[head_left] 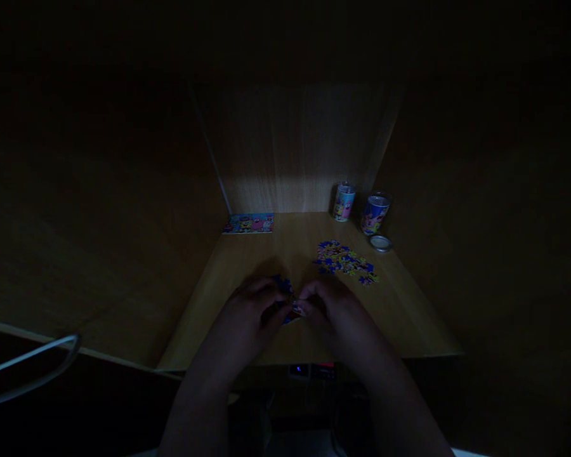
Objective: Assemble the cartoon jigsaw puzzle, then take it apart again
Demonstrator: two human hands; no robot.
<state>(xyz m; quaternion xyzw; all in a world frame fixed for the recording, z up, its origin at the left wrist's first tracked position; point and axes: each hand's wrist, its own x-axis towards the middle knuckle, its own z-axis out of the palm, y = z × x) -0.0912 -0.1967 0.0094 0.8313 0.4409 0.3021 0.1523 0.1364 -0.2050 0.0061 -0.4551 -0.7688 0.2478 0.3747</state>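
Note:
The scene is very dark. My left hand (pixel 254 314) and my right hand (pixel 330 308) meet over the middle of a wooden desk (pixel 409 317), fingers pinched together on a small cluster of blue jigsaw pieces (pixel 285 293). Both hands touch the cluster from either side. A loose pile of coloured puzzle pieces (pixel 345 260) lies to the right, just beyond my right hand. The fingertips partly cover the pieces they hold.
A cartoon picture card (pixel 249 223) lies at the back left of the desk. Two printed tubs (pixel 344 202) (pixel 375 214) stand at the back right, with a round lid (pixel 380 242) in front of them. Wooden walls enclose the desk on three sides. A chair rail (pixel 28 365) shows at lower left.

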